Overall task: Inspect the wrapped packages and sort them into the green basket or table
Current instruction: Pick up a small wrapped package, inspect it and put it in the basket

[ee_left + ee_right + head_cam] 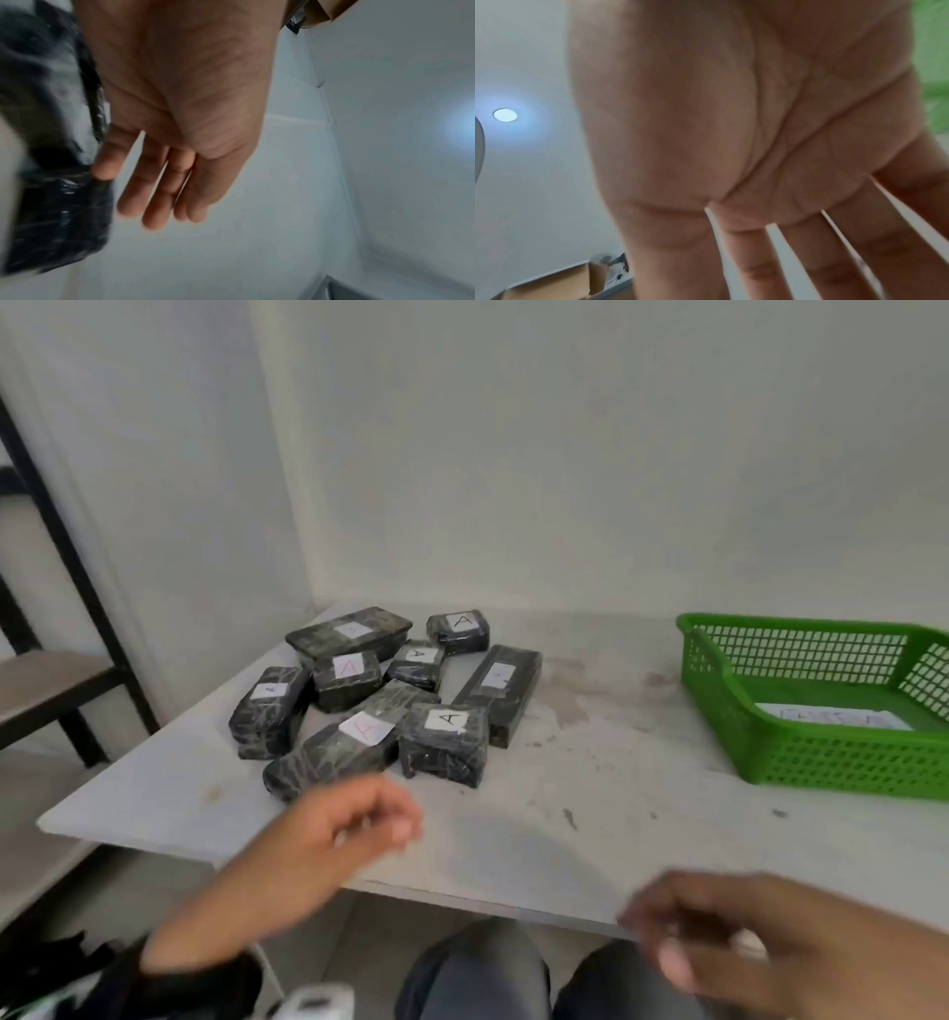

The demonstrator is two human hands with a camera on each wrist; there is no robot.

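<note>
Several black-wrapped packages point(390, 695) with white labels lie heaped on the left part of the white table point(616, 788); most labels show a letter A. The green basket point(770, 752) stands at the right with a white paper point(832, 716) inside. My left hand point(375, 819) hovers just in front of the heap, fingers loose, holding nothing. In the left wrist view its fingers point(154, 192) are straight, with a blurred package point(59, 213) beside them. My right hand point(719, 942) hangs over the table's front edge, empty; the right wrist view shows its fingers point(808, 263) spread.
White walls close off the table at the back and left. A dark-framed shelf point(61, 680) stands to the left of the table. My knees point(488, 978) sit under the front edge. Bare tabletop lies between heap and basket.
</note>
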